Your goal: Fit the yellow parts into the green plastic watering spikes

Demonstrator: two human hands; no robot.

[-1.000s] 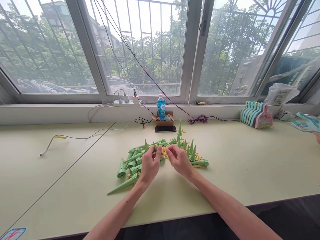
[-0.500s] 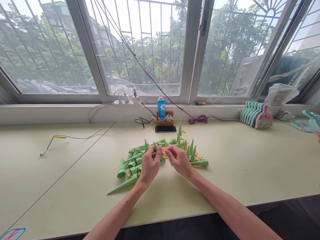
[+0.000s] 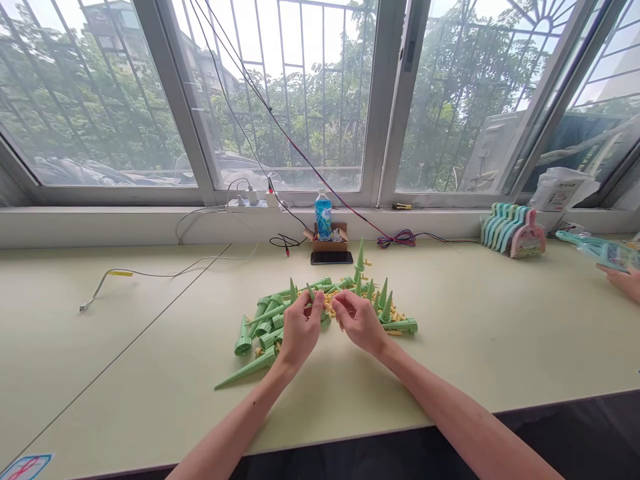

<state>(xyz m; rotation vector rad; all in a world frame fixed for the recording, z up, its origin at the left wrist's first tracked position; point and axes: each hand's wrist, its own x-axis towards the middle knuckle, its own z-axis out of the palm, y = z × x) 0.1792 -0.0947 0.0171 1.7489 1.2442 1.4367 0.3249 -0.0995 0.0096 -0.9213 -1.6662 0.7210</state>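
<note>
A heap of green plastic cone spikes (image 3: 263,327) and small yellow parts (image 3: 395,312) lies on the pale table (image 3: 125,373). Several spikes stand upright at the heap's right and back, one tall one (image 3: 359,257) behind. My left hand (image 3: 299,328) is closed over a green spike near the middle of the heap. My right hand (image 3: 357,320) is pinched just to its right, fingertips almost meeting the left hand's; what it holds is too small to make out.
Behind the heap lie a black phone (image 3: 331,257), a small box with a blue bottle (image 3: 323,215) and tangled cables (image 3: 397,238). A white cable (image 3: 150,272) runs to the left. Stacked pastel scoops (image 3: 511,229) stand at the right. Another person's hand (image 3: 623,280) holds a teal packet at the far right.
My hands have hardly moved. The other person's hand at the far right edge has come further into view with a teal packet.
</note>
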